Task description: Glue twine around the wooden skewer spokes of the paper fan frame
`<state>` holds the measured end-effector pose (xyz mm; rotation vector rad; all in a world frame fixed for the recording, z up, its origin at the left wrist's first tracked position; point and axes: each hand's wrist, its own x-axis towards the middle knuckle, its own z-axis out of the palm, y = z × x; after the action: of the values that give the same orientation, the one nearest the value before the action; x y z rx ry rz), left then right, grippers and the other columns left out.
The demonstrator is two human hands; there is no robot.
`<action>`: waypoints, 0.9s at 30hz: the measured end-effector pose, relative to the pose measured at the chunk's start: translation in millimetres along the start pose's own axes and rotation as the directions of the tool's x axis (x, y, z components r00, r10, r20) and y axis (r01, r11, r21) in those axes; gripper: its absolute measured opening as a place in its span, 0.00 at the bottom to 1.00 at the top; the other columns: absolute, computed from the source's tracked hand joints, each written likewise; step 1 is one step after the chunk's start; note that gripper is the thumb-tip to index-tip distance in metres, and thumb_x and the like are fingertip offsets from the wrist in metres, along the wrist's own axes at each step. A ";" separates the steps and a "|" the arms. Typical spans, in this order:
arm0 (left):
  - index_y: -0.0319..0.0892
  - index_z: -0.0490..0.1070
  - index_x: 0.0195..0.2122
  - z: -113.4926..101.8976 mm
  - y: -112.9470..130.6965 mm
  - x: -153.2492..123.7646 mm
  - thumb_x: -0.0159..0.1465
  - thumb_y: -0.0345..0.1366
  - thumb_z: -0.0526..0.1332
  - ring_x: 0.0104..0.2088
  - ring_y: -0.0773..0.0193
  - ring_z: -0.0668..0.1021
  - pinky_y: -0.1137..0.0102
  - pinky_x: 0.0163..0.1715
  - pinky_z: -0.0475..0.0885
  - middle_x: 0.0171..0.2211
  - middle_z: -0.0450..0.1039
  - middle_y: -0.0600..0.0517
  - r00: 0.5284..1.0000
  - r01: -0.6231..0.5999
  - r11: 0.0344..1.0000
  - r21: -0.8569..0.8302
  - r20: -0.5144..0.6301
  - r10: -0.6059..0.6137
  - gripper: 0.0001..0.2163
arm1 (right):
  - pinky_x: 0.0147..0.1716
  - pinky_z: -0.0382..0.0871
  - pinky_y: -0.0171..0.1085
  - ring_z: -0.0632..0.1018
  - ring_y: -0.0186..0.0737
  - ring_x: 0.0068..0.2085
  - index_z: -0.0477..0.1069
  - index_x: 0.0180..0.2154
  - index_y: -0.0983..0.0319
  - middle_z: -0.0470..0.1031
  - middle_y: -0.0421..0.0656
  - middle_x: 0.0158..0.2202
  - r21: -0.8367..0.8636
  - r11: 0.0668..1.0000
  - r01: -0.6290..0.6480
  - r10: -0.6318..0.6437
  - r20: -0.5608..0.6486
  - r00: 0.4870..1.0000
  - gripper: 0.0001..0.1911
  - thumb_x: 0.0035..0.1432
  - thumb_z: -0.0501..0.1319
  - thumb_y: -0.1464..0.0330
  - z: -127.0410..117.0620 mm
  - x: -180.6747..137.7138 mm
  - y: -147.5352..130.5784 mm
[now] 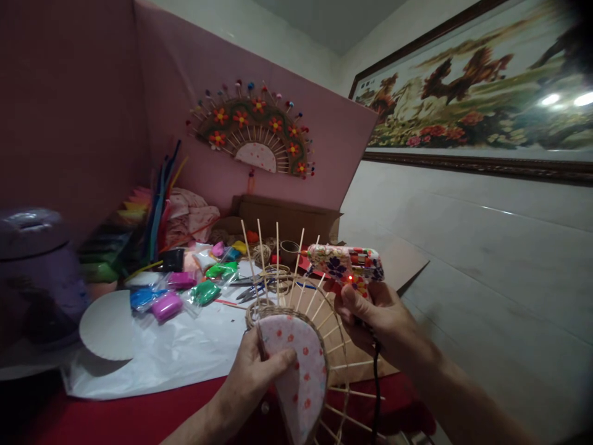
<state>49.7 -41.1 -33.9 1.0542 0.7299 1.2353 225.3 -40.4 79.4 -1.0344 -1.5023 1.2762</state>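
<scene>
My left hand [259,371] grips a half-round fan piece [308,371] by its straight edge, thumb across the front. White cloth with small red flowers covers the piece, and thin wooden sticks [277,262] radiate from its curved rim. Twine [285,303] is wound along that rim and among the sticks. In my right hand [370,309] is a flower-patterned glue gun [345,262] with a small red light lit. Its nozzle points left, close to the upper sticks; whether it touches one I cannot tell. A black cord [377,389] hangs from the handle.
Bags of coloured clay [204,292], scissors [250,290] and a white paper plate [107,326] lie on white sheeting [194,352]. A purple flask [39,290] stands left. Behind, a finished flowered fan [254,139] hangs on a pink board [333,136].
</scene>
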 end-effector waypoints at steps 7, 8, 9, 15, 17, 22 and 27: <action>0.39 0.73 0.32 1.0 1.2 0.8 0.48 0.37 0.68 0.27 0.62 0.76 0.70 0.29 0.73 0.24 0.75 0.52 1.000 0.017 1.000 -0.021 -0.025 -0.018 0.11 | 0.10 0.51 0.26 0.58 0.22 0.14 0.63 0.24 0.63 0.59 0.34 0.19 0.078 0.988 0.132 -0.117 -0.176 0.977 0.22 0.50 0.64 0.52 -2.3 3.2 1.4; 0.39 0.73 0.31 1.7 2.2 0.5 0.48 0.37 0.68 0.28 0.61 0.76 0.70 0.29 0.73 0.24 0.75 0.52 0.999 0.022 0.999 -0.024 -0.035 -0.023 0.11 | 0.10 0.51 0.26 0.58 0.22 0.14 0.63 0.25 0.63 0.60 0.34 0.19 0.088 0.982 0.168 -0.144 -0.238 0.961 0.21 0.48 0.66 0.52 -6.7 5.6 3.6; 0.39 0.73 0.31 2.5 3.4 0.1 0.48 0.37 0.68 0.27 0.61 0.76 0.70 0.29 0.73 0.24 0.75 0.52 0.998 0.026 0.999 -0.025 -0.050 -0.027 0.11 | 0.09 0.51 0.26 0.58 0.22 0.14 0.64 0.26 0.63 0.60 0.33 0.19 0.086 0.976 0.202 -0.167 -0.310 0.936 0.21 0.46 0.67 0.53 -13.2 8.7 6.8; 0.39 0.72 0.31 2.9 9.6 -1.5 0.48 0.36 0.67 0.26 0.62 0.76 0.70 0.26 0.72 0.24 0.76 0.52 0.979 -0.001 1.000 0.025 -0.204 0.006 0.11 | 0.10 0.50 0.28 0.57 0.24 0.14 0.65 0.33 0.61 0.61 0.32 0.19 -0.060 0.998 0.029 -0.059 -0.587 0.807 0.28 0.39 0.67 0.47 -92.9 31.4 47.5; 0.38 0.71 0.32 0.3 11.3 0.2 0.49 0.37 0.66 0.27 0.62 0.76 0.70 0.27 0.72 0.25 0.76 0.52 0.962 -0.027 0.997 0.075 -0.270 0.046 0.11 | 0.12 0.52 0.30 0.60 0.28 0.14 0.66 0.32 0.62 0.61 0.34 0.18 -0.341 0.916 -0.212 -0.039 -0.601 0.799 0.26 0.46 0.60 0.45 -120.3 33.1 66.7; 0.38 0.71 0.32 -4.5 15.7 4.9 0.49 0.37 0.66 0.25 0.63 0.74 0.72 0.25 0.70 0.25 0.75 0.53 0.933 -0.047 0.994 0.101 -0.352 0.080 0.11 | 0.26 0.62 0.35 0.75 0.42 0.29 0.71 0.39 0.59 0.75 0.45 0.28 -0.786 0.490 -0.378 -0.077 -0.471 0.879 0.14 0.56 0.56 0.58 -135.8 25.9 111.2; 0.38 0.71 0.32 -7.8 12.2 3.3 0.50 0.37 0.66 0.24 0.64 0.74 0.71 0.24 0.71 0.24 0.75 0.53 0.960 -0.035 0.998 0.054 -0.275 0.049 0.10 | 0.47 0.64 0.42 0.73 0.47 0.50 0.59 0.57 0.63 0.69 0.54 0.52 -0.969 0.239 -0.067 -0.056 -0.083 0.995 0.23 0.63 0.44 0.65 -108.8 30.5 137.4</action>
<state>38.7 -36.1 -25.2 0.9503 0.9597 1.4248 329.1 33.5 -44.8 -1.8368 -2.2500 0.0327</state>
